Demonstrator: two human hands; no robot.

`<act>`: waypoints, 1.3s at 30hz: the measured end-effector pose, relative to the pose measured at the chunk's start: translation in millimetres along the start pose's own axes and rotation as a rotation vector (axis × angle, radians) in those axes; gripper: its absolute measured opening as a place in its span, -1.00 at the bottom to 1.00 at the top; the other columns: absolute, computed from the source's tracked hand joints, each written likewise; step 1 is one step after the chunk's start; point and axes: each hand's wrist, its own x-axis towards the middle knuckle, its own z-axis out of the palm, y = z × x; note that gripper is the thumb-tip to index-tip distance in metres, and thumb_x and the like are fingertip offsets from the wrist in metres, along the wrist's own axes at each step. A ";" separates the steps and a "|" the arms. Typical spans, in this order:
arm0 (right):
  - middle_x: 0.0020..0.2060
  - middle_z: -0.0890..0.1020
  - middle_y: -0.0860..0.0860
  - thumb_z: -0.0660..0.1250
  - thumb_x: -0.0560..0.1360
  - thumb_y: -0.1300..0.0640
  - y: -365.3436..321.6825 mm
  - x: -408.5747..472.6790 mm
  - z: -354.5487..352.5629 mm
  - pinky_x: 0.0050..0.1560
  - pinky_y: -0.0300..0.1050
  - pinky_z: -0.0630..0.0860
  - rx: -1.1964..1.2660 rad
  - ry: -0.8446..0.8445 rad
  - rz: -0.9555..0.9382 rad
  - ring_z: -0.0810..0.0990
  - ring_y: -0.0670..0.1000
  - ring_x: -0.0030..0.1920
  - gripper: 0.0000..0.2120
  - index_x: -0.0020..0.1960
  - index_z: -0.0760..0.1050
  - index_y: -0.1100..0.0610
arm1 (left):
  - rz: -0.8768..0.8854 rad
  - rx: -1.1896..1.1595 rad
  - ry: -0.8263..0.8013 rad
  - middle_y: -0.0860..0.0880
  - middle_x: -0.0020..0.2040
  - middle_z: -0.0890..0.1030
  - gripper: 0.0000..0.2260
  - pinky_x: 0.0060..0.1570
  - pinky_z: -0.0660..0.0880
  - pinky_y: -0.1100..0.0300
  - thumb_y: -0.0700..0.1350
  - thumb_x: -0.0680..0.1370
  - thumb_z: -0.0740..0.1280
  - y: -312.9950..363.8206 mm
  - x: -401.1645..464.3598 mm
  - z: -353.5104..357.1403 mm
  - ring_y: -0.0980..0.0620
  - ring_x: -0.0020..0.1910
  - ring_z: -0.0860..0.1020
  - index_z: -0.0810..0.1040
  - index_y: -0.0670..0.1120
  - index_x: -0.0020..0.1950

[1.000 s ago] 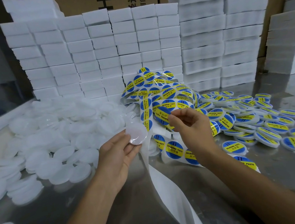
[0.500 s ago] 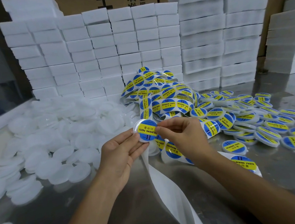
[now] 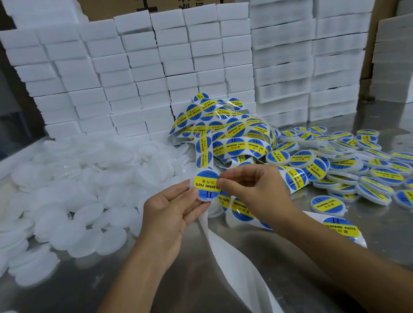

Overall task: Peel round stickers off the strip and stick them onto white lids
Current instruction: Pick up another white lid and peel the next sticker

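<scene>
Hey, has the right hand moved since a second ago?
Yes. The right hand has come left and a little down from the sticker strip pile to the lid in the left hand, pressing the sticker on.

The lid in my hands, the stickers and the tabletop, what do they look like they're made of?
Lid: probably plastic, judging by the milky, slightly see-through loose lids beside it; its own face is covered by a sticker.
Sticker strip: glossy printed film or coated paper, with glare spots, on a matte white backing.
Tabletop: likely stainless steel; grey, brushed, blurrily reflecting the lids.
</scene>
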 end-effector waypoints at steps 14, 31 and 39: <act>-0.30 0.72 -0.05 0.51 0.44 0.21 9.0 4.0 -2.7 -0.27 -0.37 0.54 -0.071 -0.001 0.035 0.70 -0.11 -0.25 -0.94 -0.16 0.68 0.08 | 0.178 0.191 0.018 -0.11 -0.16 0.73 -0.84 -0.19 0.62 0.23 -0.37 0.48 0.38 -4.9 -2.6 2.6 -0.05 -0.14 0.71 0.63 -0.14 -0.05; -0.12 0.65 0.02 0.50 0.46 0.05 20.2 -2.4 9.5 -0.18 -0.01 0.62 -0.219 -0.004 -0.135 0.64 0.04 -0.27 -0.62 0.25 0.57 0.06 | 0.044 -0.167 -0.072 -0.26 -0.01 0.69 -0.74 -0.16 0.62 0.16 -0.26 0.39 0.39 -6.8 -9.8 18.8 -0.17 -0.01 0.68 0.51 -0.23 0.06; -0.35 0.67 0.08 0.34 0.58 0.11 16.5 5.4 -2.8 -0.36 -0.18 0.54 -0.165 0.107 -0.078 0.60 -0.08 -0.41 -0.79 -0.11 0.63 0.24 | 0.020 -0.070 -0.150 -0.22 -0.02 0.70 -0.65 -0.15 0.62 0.17 -0.21 0.38 0.40 -10.8 -14.3 25.5 -0.14 -0.02 0.69 0.54 -0.17 0.16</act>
